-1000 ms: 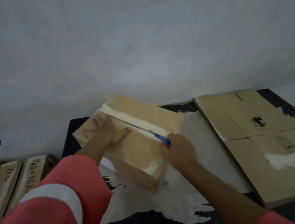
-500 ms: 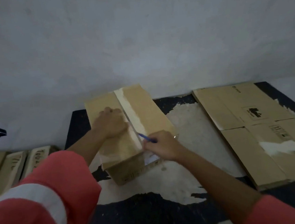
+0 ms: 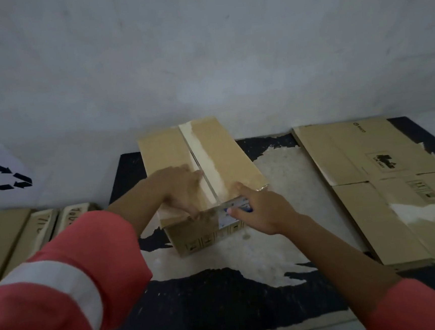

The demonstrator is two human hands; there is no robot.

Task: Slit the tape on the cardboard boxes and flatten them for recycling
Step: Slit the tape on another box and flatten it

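Right hand (image 3: 263, 209) is wrapped around a blue-handled cutter (image 3: 241, 209), thumb and lower fingers curled tight on it, index finger stretched out along the top of the cardboard box (image 3: 218, 151). The cutter sits right at the near end of the box's centre seam; the blade itself is too blurred to make out. From that grip, a pale strip of tape (image 3: 206, 155) runs straight away along the seam to the far edge. Just across the seam, the left hand (image 3: 177, 189) lies flat on the left flap, palm down, pressing on it and holding nothing; its outline is motion-blurred. The box stands upright on a black table (image 3: 223, 309) with worn white patches. Out past the cutter hand, well apart from the box, a flattened cardboard sheet (image 3: 370, 177) lies on the table. Beyond the left arm's red sleeve (image 3: 65, 296), stacked cardboard (image 3: 14, 235) rests below a recycling sign (image 3: 4, 175).
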